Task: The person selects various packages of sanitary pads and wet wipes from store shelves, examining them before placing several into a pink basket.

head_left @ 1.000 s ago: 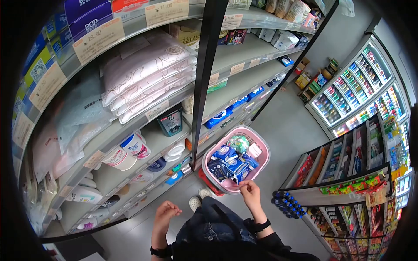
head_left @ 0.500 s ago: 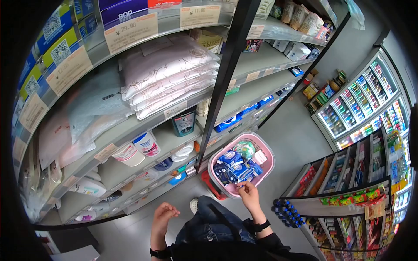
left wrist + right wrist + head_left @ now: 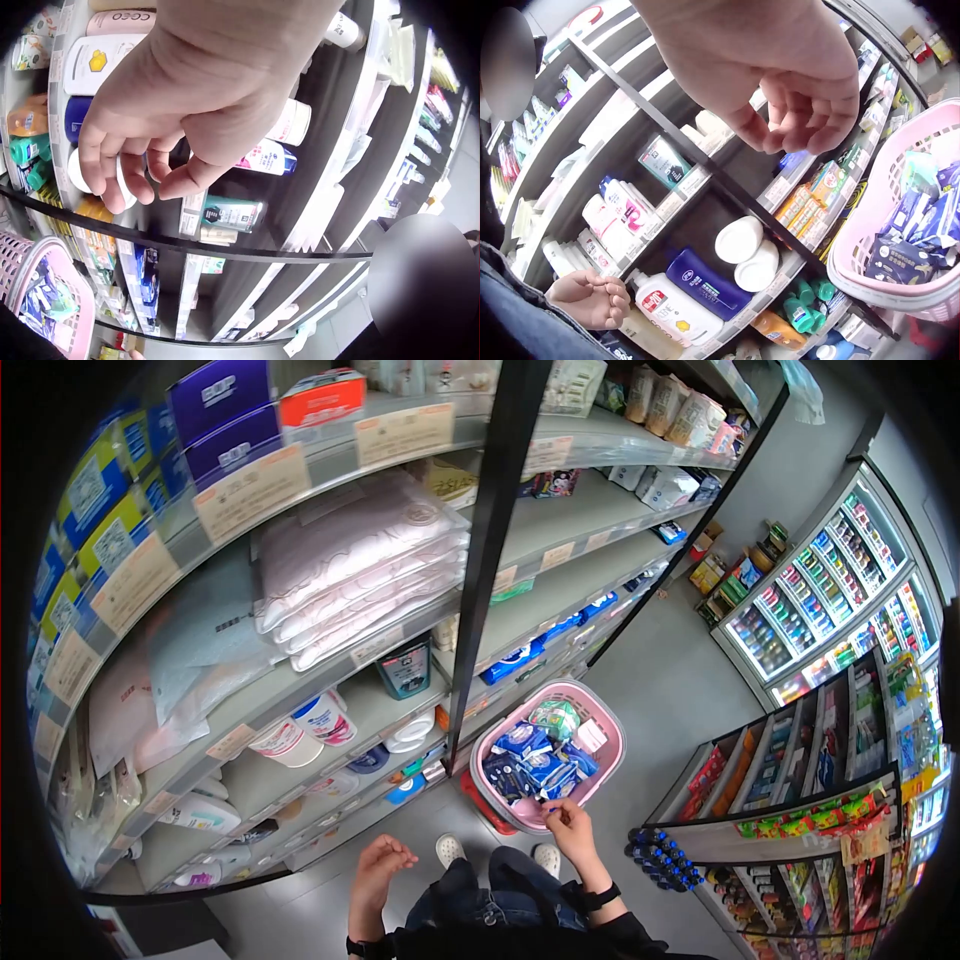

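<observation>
My right hand (image 3: 572, 832) hangs over the near edge of a pink basket (image 3: 603, 726), its fingers loosely curled. Nothing shows between those fingers in the right wrist view. Inside the basket lie several blue packs (image 3: 540, 768), a green pack (image 3: 555, 718) and a small white item (image 3: 591, 736). My left hand (image 3: 384, 868) is held out in the air on the other side of my body, loosely curled and holding nothing. In the left wrist view it overlaps shelves of bottles, among them a white pump bottle (image 3: 676, 307) seen from the right wrist.
Long shelves run along the left, with stacked pale pink packages (image 3: 360, 565), tubs (image 3: 325, 718) and price tags. Grey floor (image 3: 660, 670) lies beyond the basket. On the right stand a snack rack (image 3: 780, 755), dark bottles with blue caps (image 3: 663, 860) and lit drink fridges (image 3: 820, 580).
The head view shifted, then partly shifted back. My feet have stepped, and both pale shoes now show apart. The basket appears a little lower in view; both hands keep nearly the same pose.
</observation>
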`<state>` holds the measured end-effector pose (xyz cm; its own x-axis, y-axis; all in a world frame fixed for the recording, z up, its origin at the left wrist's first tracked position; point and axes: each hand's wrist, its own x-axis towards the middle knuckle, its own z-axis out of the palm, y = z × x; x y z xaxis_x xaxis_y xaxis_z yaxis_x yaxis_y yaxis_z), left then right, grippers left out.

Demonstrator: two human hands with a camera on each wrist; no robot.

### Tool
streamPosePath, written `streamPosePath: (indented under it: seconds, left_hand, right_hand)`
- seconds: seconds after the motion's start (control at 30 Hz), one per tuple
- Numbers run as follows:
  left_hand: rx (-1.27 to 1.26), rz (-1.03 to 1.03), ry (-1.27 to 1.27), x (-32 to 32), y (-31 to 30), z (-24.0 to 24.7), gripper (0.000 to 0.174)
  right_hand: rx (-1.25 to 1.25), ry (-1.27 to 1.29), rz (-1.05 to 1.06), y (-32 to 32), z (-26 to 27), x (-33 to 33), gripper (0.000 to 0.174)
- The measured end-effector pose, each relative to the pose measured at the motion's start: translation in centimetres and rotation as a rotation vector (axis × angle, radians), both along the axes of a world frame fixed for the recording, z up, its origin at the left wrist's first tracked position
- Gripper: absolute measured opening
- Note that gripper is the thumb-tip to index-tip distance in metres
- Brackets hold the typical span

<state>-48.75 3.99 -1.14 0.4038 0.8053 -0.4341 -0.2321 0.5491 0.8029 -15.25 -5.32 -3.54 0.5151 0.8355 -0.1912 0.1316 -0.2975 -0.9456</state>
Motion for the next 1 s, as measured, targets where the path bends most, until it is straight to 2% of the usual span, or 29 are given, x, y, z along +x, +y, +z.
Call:
streamPosePath:
  seconds: [0.27, 0.37, 0.47, 0.53, 0.67, 0.83, 1.0]
  left_hand:
    - [0.027, -0.218, 0.048, 6.9, 0.2, 0.9, 0.003]
    - [0.020, -0.223, 0.024, 9.7, -0.5, 0.6, 0.010]
    - [0.037, -0.222, 0.021, 12.5, -1.6, 0.5, 0.009]
    - [0.059, -0.209, 0.036, 14.6, -2.6, 0.5, 0.009]
    - [0.059, -0.195, 0.100, 20.3, -5.7, 0.7, 0.004]
    - [0.071, -0.247, 0.138, 27.9, -10.4, 1.0, 0.006]
    - [0.123, -0.273, 0.198, 32.0, -13.8, 1.5, 0.007]
  right_hand:
    - [-0.045, -0.040, -0.164, -4.5, 1.3, 4.7, 0.015]
    - [-0.032, -0.071, -0.204, -6.1, 0.6, 7.4, 0.016]
    - [0.010, -0.010, -0.199, -7.5, -0.2, 10.5, 0.015]
    - [-0.030, 0.010, -0.180, -8.7, -0.3, 12.7, 0.020]
    - [-0.014, 0.027, -0.167, -12.4, -0.8, 18.6, 0.020]
    - [0.058, 0.144, -0.283, -17.0, -2.1, 27.1, 0.016]
    - [0.053, 0.147, -0.288, -19.4, -3.8, 31.9, 0.016]
